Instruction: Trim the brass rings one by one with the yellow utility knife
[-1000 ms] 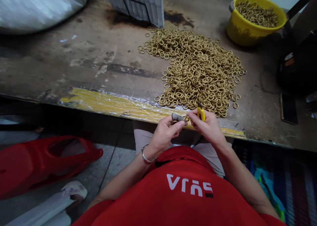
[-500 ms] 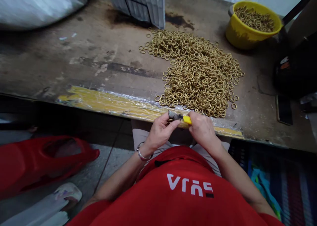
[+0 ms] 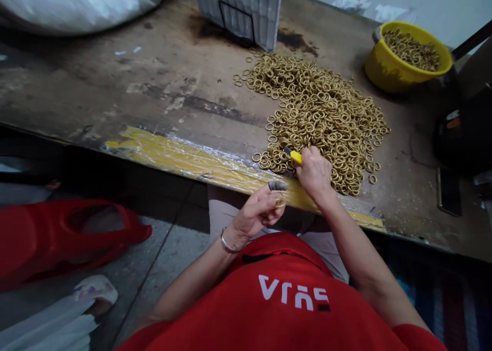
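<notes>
My left hand [image 3: 258,211] is in front of the table edge, pinching a gold-coloured ring [image 3: 280,202] between thumb and fingers. A dark grey covering [image 3: 277,186] wraps the tip of its index finger. My right hand [image 3: 315,172] is closed around a yellow utility knife [image 3: 295,157], whose blade points to the left. Knife and hand are over the near edge of a spread pile of gold-coloured rings [image 3: 326,105] on the table; whether they touch the rings I cannot tell.
The worn table [image 3: 161,79] has yellow tape [image 3: 184,160] along its front edge. A yellow bucket [image 3: 397,79] of similar rings stands at the back right, a phone [image 3: 449,192] lies at the right. A grey ribbed panel [image 3: 261,13] and white sack [image 3: 77,7] are behind; a red stool [image 3: 49,238] stands lower left.
My right hand with the knife has moved away from the left hand, forward to the pile. The left hand has turned, so the ring now shows. The view has shifted slightly.
</notes>
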{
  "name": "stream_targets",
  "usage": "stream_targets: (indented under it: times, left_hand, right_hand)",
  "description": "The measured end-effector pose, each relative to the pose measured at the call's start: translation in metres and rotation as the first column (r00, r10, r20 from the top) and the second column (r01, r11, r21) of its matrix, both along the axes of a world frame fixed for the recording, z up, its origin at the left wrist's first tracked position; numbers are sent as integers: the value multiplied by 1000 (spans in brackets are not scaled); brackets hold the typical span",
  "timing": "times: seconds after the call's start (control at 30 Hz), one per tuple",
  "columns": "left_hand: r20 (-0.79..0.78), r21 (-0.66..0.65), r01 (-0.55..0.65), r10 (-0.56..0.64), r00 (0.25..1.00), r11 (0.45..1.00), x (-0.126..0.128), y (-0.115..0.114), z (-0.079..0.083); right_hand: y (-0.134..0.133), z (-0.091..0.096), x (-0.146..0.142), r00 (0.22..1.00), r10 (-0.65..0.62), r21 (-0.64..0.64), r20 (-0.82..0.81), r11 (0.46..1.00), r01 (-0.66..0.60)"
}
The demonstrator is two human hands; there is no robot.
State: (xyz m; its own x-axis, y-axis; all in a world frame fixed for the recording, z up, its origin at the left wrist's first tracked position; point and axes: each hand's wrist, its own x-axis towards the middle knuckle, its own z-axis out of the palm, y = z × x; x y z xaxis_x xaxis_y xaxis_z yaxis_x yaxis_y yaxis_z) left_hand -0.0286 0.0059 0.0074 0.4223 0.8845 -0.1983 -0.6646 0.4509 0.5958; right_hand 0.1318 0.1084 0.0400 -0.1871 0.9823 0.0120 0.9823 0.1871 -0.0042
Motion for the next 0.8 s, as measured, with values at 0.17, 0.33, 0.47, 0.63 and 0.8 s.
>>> stream_targets:
  times: [0.17,0.33,0.47,0.63,0.8]
  left_hand:
    - [126,-167,90,-69,990,982,-1,5,-11]
    - [-7,-244,54,-57,998,968,4,13,-14]
    - [-101,-196,17,-37,994,981,4,21,-3]
    - [-201,-89,-22,4,980,996,3,33,7]
    - [-289,-57,-41,23,957,998,9,36,8]
  right_hand:
    - [11,3,-15,998,63,-47,13,997,-62]
    - [18,5,-27,999,6,-93,53,996,-1]
    - [19,5,-25,1000,-3,-109,21,994,5]
    - [20,3,-20,1000,-19,-86,14,996,20]
    - [24,0,-24,998,-51,-87,29,995,54]
